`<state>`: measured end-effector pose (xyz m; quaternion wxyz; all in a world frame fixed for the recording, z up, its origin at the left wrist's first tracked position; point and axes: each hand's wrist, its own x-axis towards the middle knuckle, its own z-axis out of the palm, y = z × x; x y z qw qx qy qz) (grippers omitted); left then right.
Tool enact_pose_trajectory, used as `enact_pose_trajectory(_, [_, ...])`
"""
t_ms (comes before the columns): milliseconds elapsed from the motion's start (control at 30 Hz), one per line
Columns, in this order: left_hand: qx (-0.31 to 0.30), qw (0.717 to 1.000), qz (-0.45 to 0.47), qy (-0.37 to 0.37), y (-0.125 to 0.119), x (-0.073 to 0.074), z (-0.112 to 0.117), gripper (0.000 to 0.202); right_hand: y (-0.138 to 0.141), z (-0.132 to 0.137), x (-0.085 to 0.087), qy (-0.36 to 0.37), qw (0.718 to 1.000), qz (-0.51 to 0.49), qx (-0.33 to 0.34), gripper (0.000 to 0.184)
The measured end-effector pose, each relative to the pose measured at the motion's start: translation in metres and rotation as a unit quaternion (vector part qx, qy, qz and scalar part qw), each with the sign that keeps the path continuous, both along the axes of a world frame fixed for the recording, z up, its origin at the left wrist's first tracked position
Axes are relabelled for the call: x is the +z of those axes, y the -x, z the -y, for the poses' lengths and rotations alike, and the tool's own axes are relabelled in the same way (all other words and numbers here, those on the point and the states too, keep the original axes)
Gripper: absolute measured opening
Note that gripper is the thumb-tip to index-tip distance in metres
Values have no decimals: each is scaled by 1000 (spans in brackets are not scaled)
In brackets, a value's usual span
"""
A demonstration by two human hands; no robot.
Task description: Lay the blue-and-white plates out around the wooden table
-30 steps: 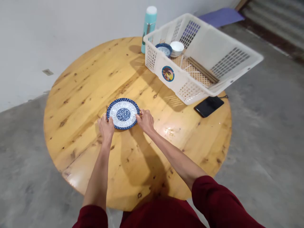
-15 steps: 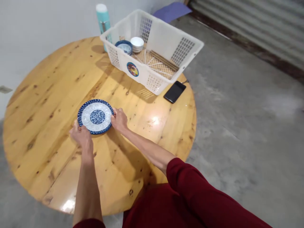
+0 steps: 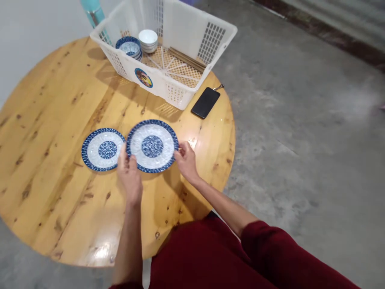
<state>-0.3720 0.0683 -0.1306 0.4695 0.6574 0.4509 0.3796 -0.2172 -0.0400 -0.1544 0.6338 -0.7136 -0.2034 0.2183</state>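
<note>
Now both hands [image 3: 156, 168] on one plate [image 3: 152, 145].

Round wooden table [image 3: 54, 208]; white plastic basket [image 3: 186, 30] at its far side holding stacked blue bowls [image 3: 128, 45], stacked white bowls [image 3: 148, 39] and chopsticks [image 3: 186, 59]; black phone [image 3: 205, 102] just beside the basket; teal bottle [image 3: 93, 12] behind it; grey concrete floor [image 3: 300, 140]

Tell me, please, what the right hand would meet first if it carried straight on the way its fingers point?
The right hand points up-left at the blue-and-white plate it already grips by the rim, so that plate comes first; the left hand holds its opposite edge.
</note>
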Motion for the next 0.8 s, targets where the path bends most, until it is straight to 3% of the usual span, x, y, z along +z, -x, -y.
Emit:
enact_pose_trajectory(133, [-7,989,53,137,-30,-26,49,51,-15,65,-16,64,998,1,-27,20])
enact_pose_trajectory(267, [-33,982,51,180,-35,-42,73,49,-17,99,-31,103,994,-16,-32,18])
enact_pose_trajectory(433, [-34,984,13,174,-28,-50,80,51,-12,109,-41,122,992,-35,-29,21])
enact_pose_trajectory(600, [-12,983,-5,184,-19,-59,82,53,-5,109,-42,124,992,-33,-10,23])
enact_pose_trajectory(800, [-31,982,-19,184,-14,-65,80,54,-1,108,-44,134,991,-21,-19,25])
